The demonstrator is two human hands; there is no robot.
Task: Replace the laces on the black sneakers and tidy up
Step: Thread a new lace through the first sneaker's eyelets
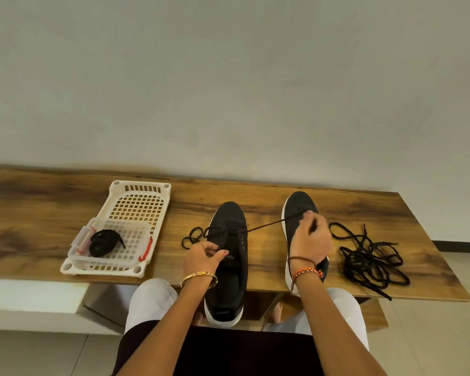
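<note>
Two black sneakers with white soles stand on the wooden table. The left sneaker [229,267] has its heel over the front edge. A black lace [266,225] runs through its lower eyelets and stretches taut to the right. My right hand [311,238] pinches that lace end above the right sneaker [299,210]. My left hand [204,256] grips the left sneaker's side by the eyelets. The lace's other end lies looped [192,237] left of the shoe.
A tangled pile of black laces [372,261] lies right of the right sneaker. At the left, a white slotted basket [136,199] holds a small clear basket [76,252] with a coiled black lace [103,242]. A wall stands behind the table [38,213].
</note>
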